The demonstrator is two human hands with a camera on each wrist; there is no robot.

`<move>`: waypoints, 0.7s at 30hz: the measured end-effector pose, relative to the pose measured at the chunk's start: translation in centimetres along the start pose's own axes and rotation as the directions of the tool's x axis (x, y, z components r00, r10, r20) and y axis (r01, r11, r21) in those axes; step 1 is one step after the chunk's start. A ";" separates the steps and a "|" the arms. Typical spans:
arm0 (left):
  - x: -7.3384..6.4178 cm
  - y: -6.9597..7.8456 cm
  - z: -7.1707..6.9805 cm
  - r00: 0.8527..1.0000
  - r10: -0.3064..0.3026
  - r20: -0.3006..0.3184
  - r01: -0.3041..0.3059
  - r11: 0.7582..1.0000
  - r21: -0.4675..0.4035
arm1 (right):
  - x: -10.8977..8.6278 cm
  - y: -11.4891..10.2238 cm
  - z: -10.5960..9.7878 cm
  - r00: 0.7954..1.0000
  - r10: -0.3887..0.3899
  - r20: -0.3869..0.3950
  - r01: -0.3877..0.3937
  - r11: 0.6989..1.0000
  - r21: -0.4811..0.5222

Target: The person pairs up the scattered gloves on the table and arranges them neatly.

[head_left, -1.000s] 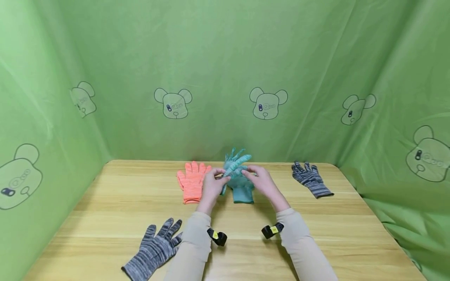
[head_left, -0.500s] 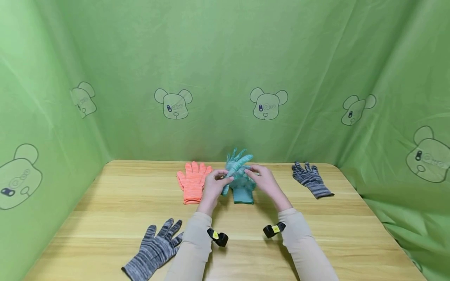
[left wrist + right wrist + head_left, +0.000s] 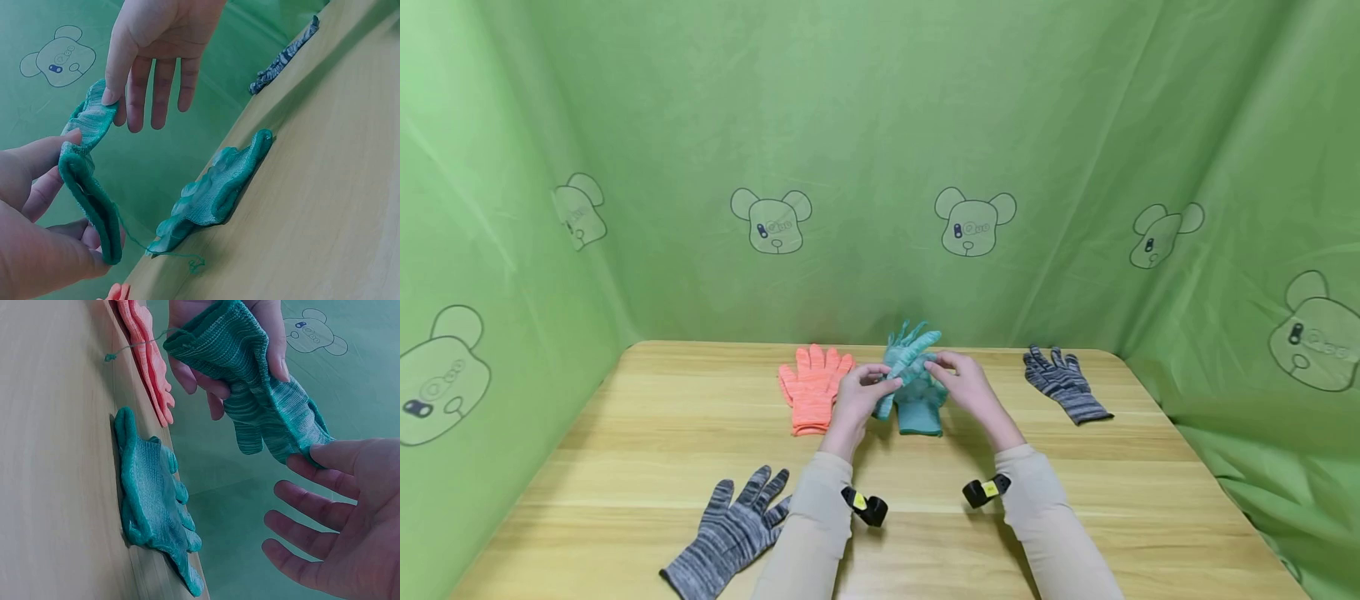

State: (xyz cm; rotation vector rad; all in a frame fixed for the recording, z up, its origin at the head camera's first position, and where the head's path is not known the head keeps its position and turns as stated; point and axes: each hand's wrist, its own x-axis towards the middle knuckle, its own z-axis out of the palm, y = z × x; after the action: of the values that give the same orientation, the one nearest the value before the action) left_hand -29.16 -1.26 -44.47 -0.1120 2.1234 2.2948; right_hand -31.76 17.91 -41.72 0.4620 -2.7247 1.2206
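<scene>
A teal striped knit glove (image 3: 250, 375) is stretched between my two hands, raised above the table. My left hand (image 3: 854, 402) grips it near the cuff, thumb on one side and fingers behind. With thumb and forefinger, my right hand (image 3: 968, 385) pinches the glove's far end, the other fingers extended. A loose thread (image 3: 164, 251) dangles from the cuff. Below lies a second teal glove (image 3: 919, 418), its cuff facing me and its finger part partly hidden behind the held one in the head view.
Orange gloves (image 3: 812, 408) lie stacked just left of my left hand. One grey striped glove (image 3: 1067, 390) is at the back right of the wooden table (image 3: 1075, 517), another grey glove (image 3: 730, 533) at the front left beside my left sleeve. Green curtains (image 3: 872, 108) surround the table.
Both hands have shifted slightly to the right with the held teal glove. My grip on it looks the same, and the gloves on the table stay put.
</scene>
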 end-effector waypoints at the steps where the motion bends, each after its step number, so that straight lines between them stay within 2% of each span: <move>1: 0.0 0.0 0.0 1.000 -0.002 0.005 0.002 1.000 -0.001 | 0.0 0.0 0.0 1.000 0.002 0.001 -0.002 1.000 0.001; 10: 0.1 -0.2 0.2 1.000 0.002 0.025 -0.001 1.000 -0.014 | 0.1 0.4 0.0 1.000 0.012 -0.010 -0.012 1.000 -0.011; 21: 0.3 -0.3 0.3 0.999 0.032 0.008 -0.032 0.998 -0.045 | 0.2 0.7 -0.1 1.000 0.006 -0.020 -0.006 1.000 -0.005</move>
State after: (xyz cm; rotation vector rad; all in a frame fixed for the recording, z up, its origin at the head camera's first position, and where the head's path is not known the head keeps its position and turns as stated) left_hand -29.43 -0.99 -44.74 -0.0693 2.0852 2.3574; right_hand -32.19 18.33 -42.09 0.4398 -2.7140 1.2128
